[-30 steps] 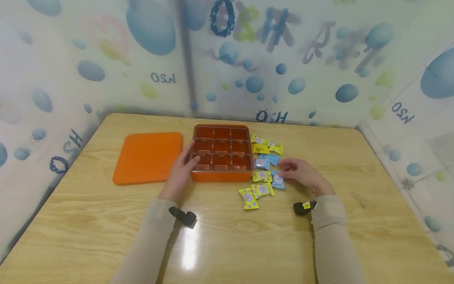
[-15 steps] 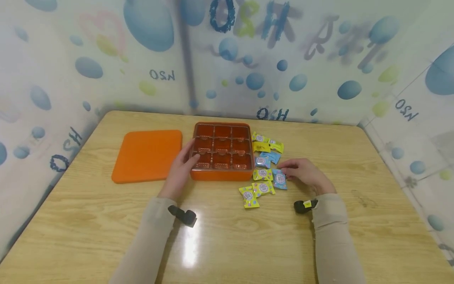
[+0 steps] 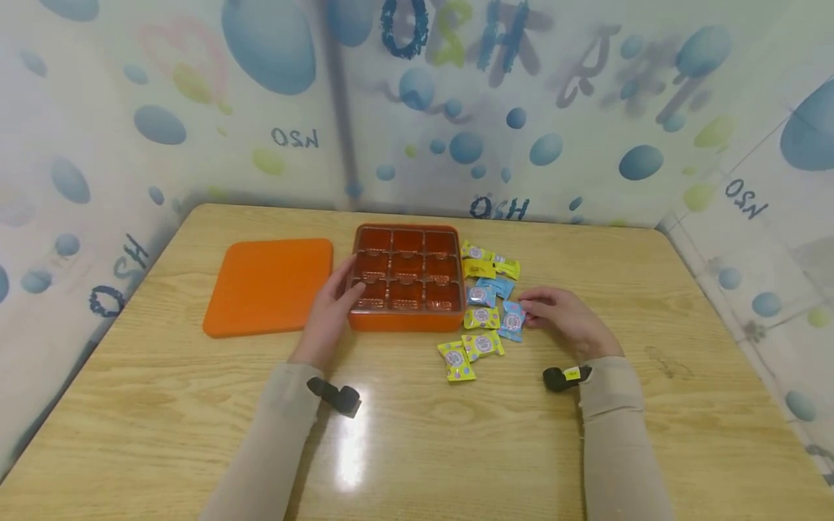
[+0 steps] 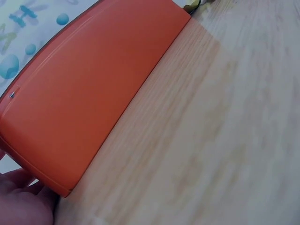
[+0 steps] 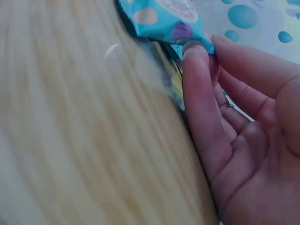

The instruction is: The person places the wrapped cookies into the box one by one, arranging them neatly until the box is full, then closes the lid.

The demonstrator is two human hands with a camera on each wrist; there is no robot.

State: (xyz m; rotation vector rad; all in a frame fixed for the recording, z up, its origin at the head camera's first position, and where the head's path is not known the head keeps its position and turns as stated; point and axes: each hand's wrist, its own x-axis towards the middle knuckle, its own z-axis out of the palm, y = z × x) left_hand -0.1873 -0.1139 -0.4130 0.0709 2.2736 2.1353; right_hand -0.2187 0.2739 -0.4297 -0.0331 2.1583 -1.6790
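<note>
In the head view, an orange box [image 3: 407,322] holds a clear divided insert with square compartments. My left hand [image 3: 326,322] holds the box at its left side, thumb over the rim and fingers along the outer wall. The left wrist view shows the box's orange wall [image 4: 103,89] close up, with the fingers at its lower corner. My right hand [image 3: 563,318] pinches one end of a blue wrapped candy [image 3: 512,320] between thumb and finger. In the right wrist view, that candy [image 5: 164,18] has pale and purple dots and hangs from the fingertips.
Several yellow wrapped candies [image 3: 482,346] and more blue candies [image 3: 481,296] lie along the box's right side. An orange lid [image 3: 270,288] lies flat at the left on the wooden table [image 3: 449,441]. A patterned wall stands behind the table.
My right hand has taken hold of the blue candy by its end; the candy has turned and shifted slightly away from me. The left hand and box stay in place.
</note>
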